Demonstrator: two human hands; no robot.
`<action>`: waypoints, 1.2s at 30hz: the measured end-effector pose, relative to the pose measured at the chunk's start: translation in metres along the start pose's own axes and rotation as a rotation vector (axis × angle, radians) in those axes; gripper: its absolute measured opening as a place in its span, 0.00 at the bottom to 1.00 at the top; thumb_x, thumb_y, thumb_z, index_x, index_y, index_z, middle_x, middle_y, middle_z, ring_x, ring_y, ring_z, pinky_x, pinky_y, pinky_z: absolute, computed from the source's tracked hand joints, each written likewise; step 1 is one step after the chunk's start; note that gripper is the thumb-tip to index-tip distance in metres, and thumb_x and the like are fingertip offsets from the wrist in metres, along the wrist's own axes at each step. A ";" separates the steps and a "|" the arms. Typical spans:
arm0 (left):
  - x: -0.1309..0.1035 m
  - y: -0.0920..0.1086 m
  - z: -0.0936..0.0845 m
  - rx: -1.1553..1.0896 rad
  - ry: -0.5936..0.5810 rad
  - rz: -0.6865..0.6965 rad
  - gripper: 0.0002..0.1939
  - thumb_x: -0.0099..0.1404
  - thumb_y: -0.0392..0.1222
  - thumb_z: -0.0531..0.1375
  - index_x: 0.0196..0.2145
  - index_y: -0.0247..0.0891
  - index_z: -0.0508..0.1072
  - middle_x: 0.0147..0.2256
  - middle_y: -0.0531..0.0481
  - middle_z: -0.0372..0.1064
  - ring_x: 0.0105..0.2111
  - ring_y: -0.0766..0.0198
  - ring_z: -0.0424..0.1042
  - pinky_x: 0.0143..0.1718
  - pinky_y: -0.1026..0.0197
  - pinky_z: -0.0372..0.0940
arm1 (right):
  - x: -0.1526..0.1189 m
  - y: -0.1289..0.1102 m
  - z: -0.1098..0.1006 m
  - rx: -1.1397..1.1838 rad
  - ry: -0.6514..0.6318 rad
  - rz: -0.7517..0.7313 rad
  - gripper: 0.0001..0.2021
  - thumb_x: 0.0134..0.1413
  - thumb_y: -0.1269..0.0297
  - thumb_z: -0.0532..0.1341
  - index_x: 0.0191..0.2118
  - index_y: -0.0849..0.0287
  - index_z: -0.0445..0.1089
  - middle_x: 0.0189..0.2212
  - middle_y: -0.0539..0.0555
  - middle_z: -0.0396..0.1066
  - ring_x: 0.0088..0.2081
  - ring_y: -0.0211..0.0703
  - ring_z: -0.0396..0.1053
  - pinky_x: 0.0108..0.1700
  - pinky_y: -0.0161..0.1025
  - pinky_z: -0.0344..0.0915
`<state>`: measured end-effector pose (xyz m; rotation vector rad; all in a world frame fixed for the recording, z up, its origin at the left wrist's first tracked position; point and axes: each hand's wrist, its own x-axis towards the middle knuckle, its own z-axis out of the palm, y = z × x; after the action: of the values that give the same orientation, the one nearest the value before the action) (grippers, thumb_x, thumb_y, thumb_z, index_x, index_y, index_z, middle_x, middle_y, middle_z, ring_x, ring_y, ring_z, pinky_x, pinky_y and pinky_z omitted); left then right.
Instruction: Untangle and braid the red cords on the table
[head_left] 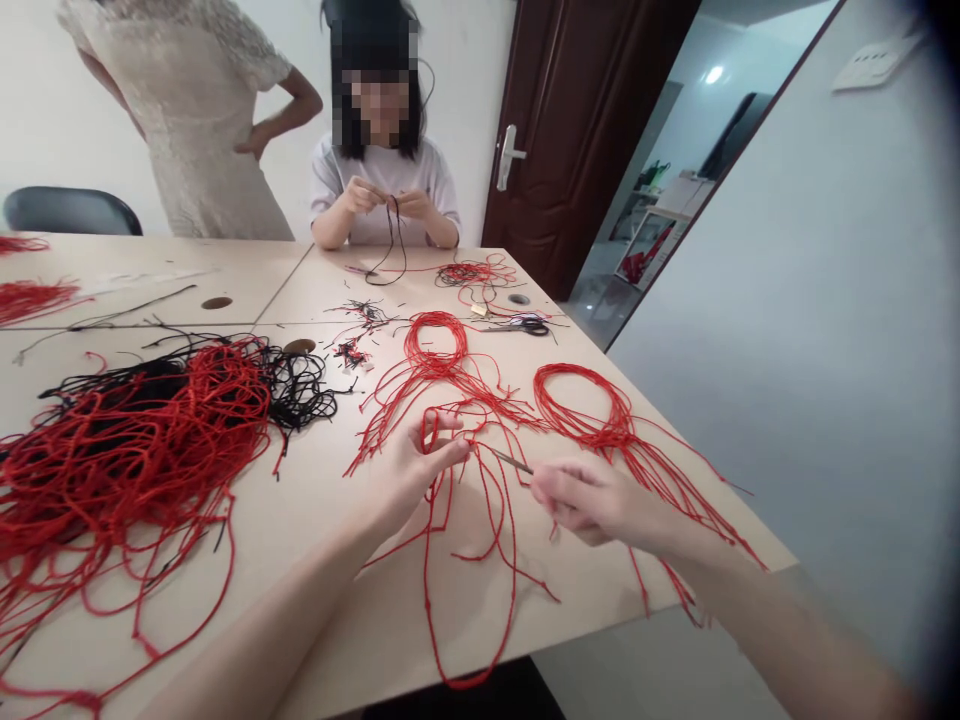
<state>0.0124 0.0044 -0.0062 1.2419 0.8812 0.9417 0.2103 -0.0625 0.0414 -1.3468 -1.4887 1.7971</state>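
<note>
Now | left hand (431,450) pinching red cord (465,685) | right hand (589,495) gripping slim tool (511,461) | tangled red-black cord heap (172,430), nine o'clock | round red coil (619,415), two o'clock

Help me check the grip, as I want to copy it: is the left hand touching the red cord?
Touching. The head view shows the left hand pinching the red cord between thumb and fingers, with strands hanging below.

Extends the left forearm (300,600) from seven o'clock, curling the left hand (409,465) in a pinch. Angles the right forearm (765,610) from four o'clock, closing the right hand (589,497) toward ten o'clock.
</note>
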 end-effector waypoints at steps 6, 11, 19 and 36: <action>0.001 -0.001 0.001 0.053 -0.042 0.008 0.10 0.56 0.44 0.63 0.32 0.35 0.72 0.32 0.51 0.72 0.34 0.66 0.70 0.39 0.64 0.62 | 0.018 0.013 0.005 -0.037 0.100 -0.078 0.23 0.51 0.41 0.54 0.26 0.59 0.57 0.13 0.39 0.44 0.13 0.26 0.40 0.14 0.27 0.42; -0.001 -0.001 0.000 0.077 -0.054 -0.023 0.11 0.56 0.43 0.63 0.36 0.36 0.72 0.30 0.52 0.71 0.32 0.66 0.70 0.36 0.65 0.62 | 0.043 0.006 -0.005 -0.164 0.376 -0.257 0.21 0.51 0.44 0.57 0.27 0.58 0.55 0.15 0.40 0.49 0.13 0.27 0.47 0.14 0.28 0.46; -0.003 0.002 0.002 0.056 -0.075 0.009 0.12 0.56 0.41 0.63 0.38 0.34 0.71 0.33 0.50 0.71 0.33 0.65 0.70 0.38 0.63 0.63 | 0.070 -0.003 -0.012 -0.169 0.361 -0.263 0.16 0.51 0.50 0.58 0.34 0.60 0.63 0.12 0.39 0.50 0.11 0.28 0.48 0.13 0.28 0.51; -0.005 -0.011 0.006 -0.133 -0.121 0.009 0.19 0.52 0.37 0.65 0.41 0.33 0.65 0.32 0.48 0.69 0.30 0.66 0.69 0.30 0.65 0.62 | 0.060 0.007 -0.001 -0.549 0.429 -0.279 0.16 0.52 0.53 0.55 0.25 0.61 0.67 0.19 0.48 0.62 0.23 0.37 0.59 0.26 0.33 0.55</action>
<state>0.0170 -0.0035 -0.0163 1.1770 0.7070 0.9077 0.1873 -0.0151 0.0112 -1.5461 -1.8680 0.8808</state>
